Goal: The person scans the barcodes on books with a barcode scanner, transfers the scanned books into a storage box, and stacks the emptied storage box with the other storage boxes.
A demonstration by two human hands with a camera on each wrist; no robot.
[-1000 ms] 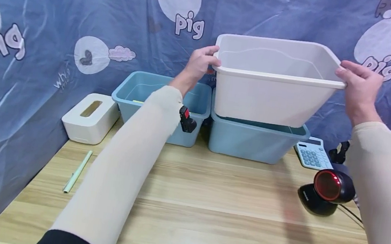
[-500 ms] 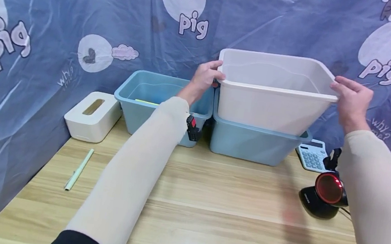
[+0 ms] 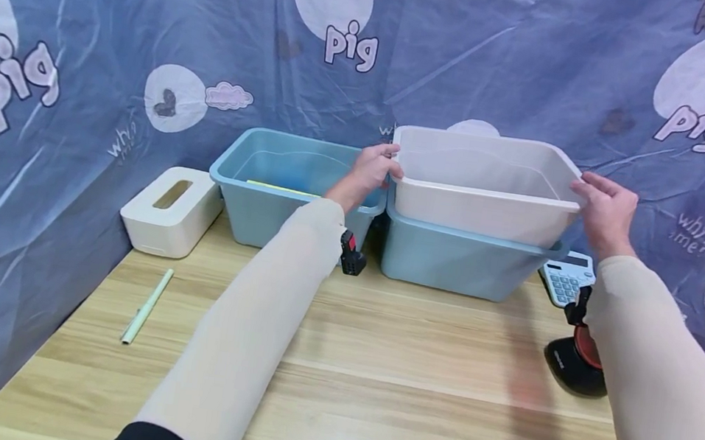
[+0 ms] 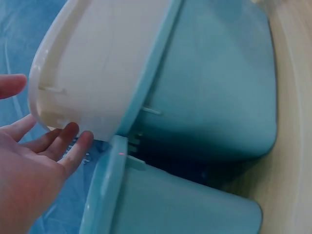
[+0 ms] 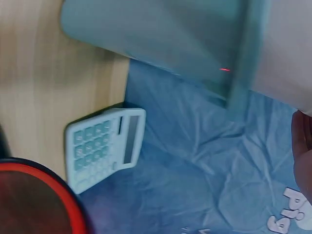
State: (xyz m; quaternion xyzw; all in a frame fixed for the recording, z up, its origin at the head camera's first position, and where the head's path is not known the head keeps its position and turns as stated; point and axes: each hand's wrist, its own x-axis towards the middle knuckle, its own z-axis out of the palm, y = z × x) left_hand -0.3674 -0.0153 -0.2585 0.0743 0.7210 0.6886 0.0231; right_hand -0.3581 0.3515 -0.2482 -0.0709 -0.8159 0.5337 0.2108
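Note:
A white plastic bin [image 3: 480, 213] sits partway down inside a blue bin [image 3: 454, 259], its upper part showing above the blue rim. My left hand [image 3: 371, 166] holds the white bin's left end by the rim. In the left wrist view that hand [image 4: 41, 163] has its fingertips under the rim and its thumb above. At the opposite end my right hand [image 3: 609, 209] grips the right rim corner. Only part of the right hand [image 5: 303, 156] shows at the edge of the right wrist view. The inside of the blue bin is hidden by the white one.
Left of the stack stands a second blue bin [image 3: 242, 194] with something yellow inside. A white tissue box [image 3: 157, 228] and a light green pen [image 3: 147, 306] lie farther left. On the right are a calculator [image 3: 563, 283] and a black scanner [image 3: 573, 369], partly behind the right arm.
Both hands have lowered the white bin from above the blue bin down into it. The second blue bin, tissue box and pen have stayed in place.

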